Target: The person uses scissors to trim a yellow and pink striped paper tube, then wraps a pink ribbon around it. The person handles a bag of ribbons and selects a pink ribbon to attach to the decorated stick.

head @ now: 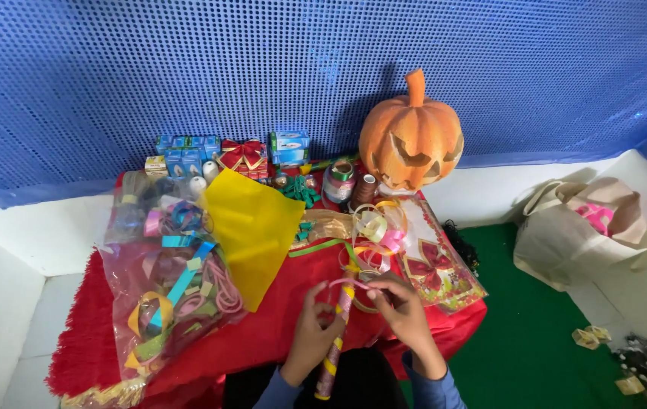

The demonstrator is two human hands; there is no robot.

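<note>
Red cloth (pixel 263 333) over low table, blue dotted backdrop behind, green floor at right. Little free space: clear bag of ribbons (pixel 168 280), yellow sheet (pixel 251 223), pumpkin (pixel 412 140). Left hand (pixel 316 326) and right hand (pixel 399 307), fingers pinched on pink ribbon (pixel 346 282) above striped roll (pixel 336 341), near front edge.

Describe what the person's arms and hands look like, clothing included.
Both hands are bare, with no gloves; no rings, watch or bracelet can be made out at this size. The left hand and the right hand each come out of a long blue sleeve that ends at the wrist. The left sleeve and right sleeve look plain, with no pattern or markings visible.
</note>
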